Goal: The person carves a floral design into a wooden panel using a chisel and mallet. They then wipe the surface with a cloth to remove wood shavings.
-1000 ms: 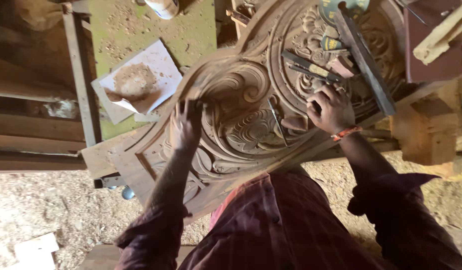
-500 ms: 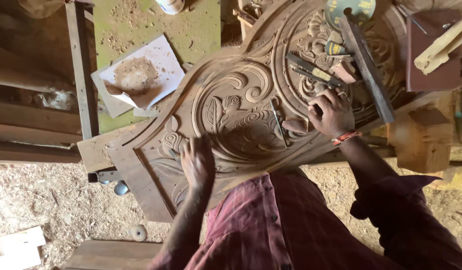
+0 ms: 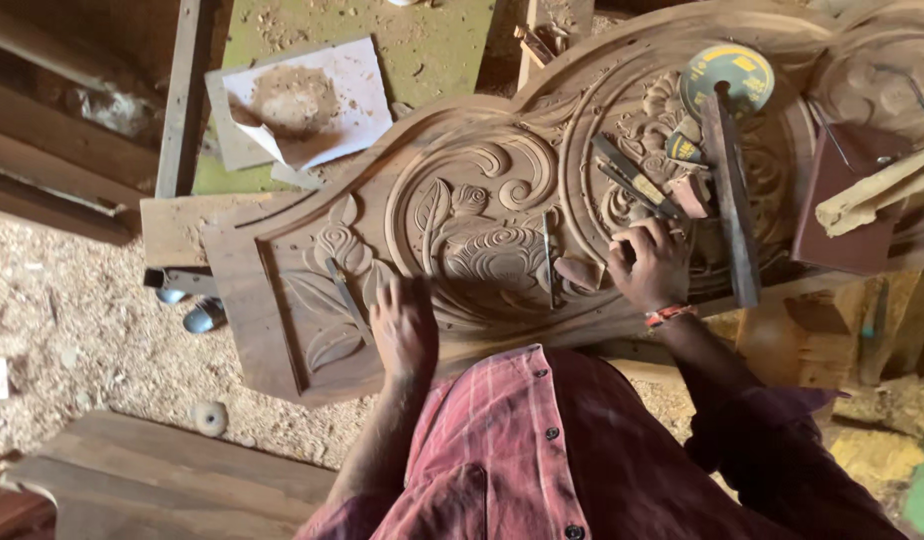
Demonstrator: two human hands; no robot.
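A large carved wooden panel (image 3: 482, 230) with floral and scroll relief lies across the bench in front of me. My left hand (image 3: 402, 325) rests flat on its near edge, fingers together, holding nothing. A thin chisel (image 3: 347, 295) lies on the carving just left of that hand. My right hand (image 3: 650, 262), with a red band at the wrist, sits curled on the panel's right part. I see nothing in its grip. It is beside a small wood block (image 3: 582, 272), a slim chisel (image 3: 547, 260) and two more chisels (image 3: 632, 180).
A long dark bar (image 3: 732, 200) and a yellow-green disc (image 3: 727, 70) lie on the panel's right side, next to a dark red flat piece (image 3: 842, 200). A paper sheet with sawdust (image 3: 302, 100) lies on a green board (image 3: 422, 40). Shavings cover the floor (image 3: 72, 320).
My left hand has slid from the upper middle of the carving down to the near edge of the panel. My right hand has stayed in its place.
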